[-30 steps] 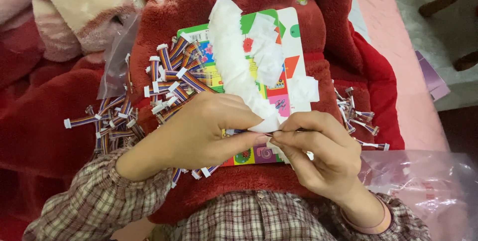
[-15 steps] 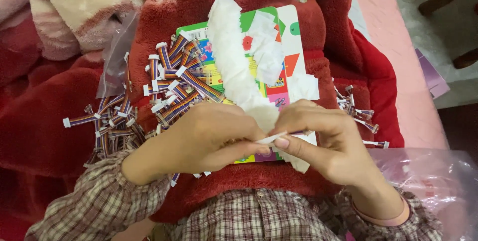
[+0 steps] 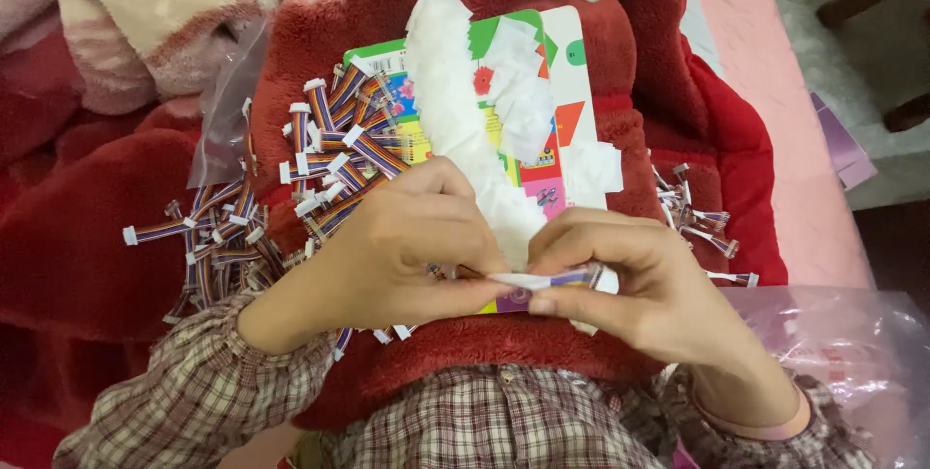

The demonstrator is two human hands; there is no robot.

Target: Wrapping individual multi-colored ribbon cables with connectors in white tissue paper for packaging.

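Observation:
My left hand [image 3: 412, 251] and my right hand [image 3: 635, 280] meet over my lap and together pinch one short striped ribbon cable [image 3: 552, 278] with white end plugs, held level between the fingertips. It is partly wrapped in the lower end of a long white tissue strip [image 3: 455, 110] that lies over a colourful picture board [image 3: 567, 110] on the red fleece blanket [image 3: 542, 353]. To the left of my left hand lies a heap of several similar cables [image 3: 320, 173]. A smaller heap of cables [image 3: 697, 212] lies to the right.
A clear plastic bag [image 3: 228, 115] lies behind the left heap, another plastic bag [image 3: 833, 343] lies at the lower right. A cream and pink blanket [image 3: 145, 23] is bunched at the upper left. A pink surface [image 3: 775, 91] runs along the right.
My hands have shifted slightly and the right thumb and fingers have straightened the cable out level between both hands. The heaps and board have not moved.

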